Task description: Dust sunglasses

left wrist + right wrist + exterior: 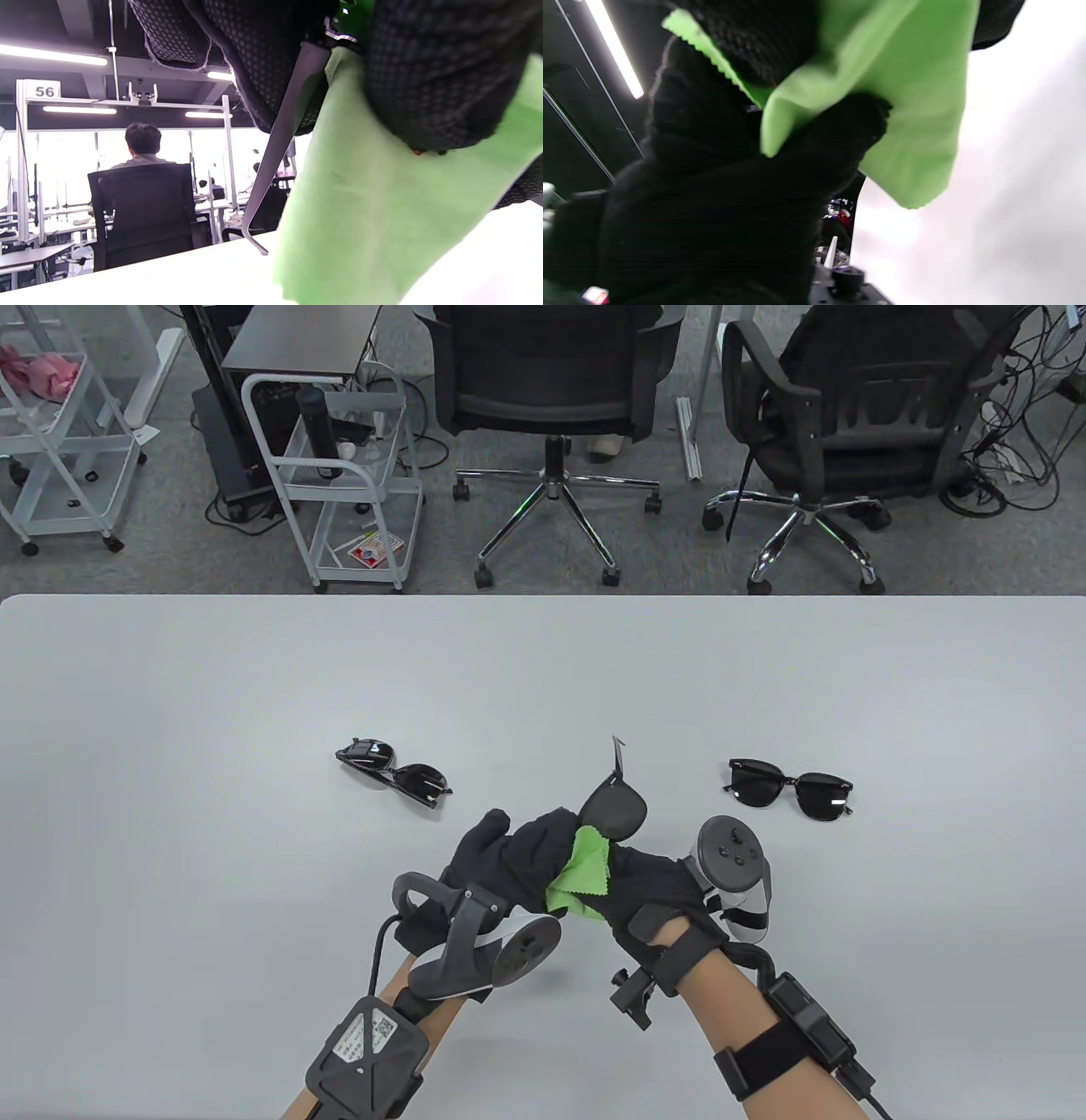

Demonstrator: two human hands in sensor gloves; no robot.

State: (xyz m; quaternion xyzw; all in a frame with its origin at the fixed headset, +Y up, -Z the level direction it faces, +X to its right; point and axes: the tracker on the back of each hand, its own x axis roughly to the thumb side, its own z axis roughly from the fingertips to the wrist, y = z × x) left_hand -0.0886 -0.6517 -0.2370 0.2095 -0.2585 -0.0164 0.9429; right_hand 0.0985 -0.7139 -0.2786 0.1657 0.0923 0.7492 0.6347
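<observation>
Three sunglasses (pixel 618 806), one green cloth (pixel 579 875), seemingly.

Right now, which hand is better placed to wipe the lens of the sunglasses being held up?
The right hand: it pinches the green cloth just below the held sunglasses. The left hand grips their frame.

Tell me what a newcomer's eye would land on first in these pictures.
The bright green cloth bunched between the two gloved hands near the table's front edge stands out most. The left hand and right hand hold it against a pair of dark sunglasses raised off the table. Two more pairs lie flat: one to the left, one to the right.
</observation>
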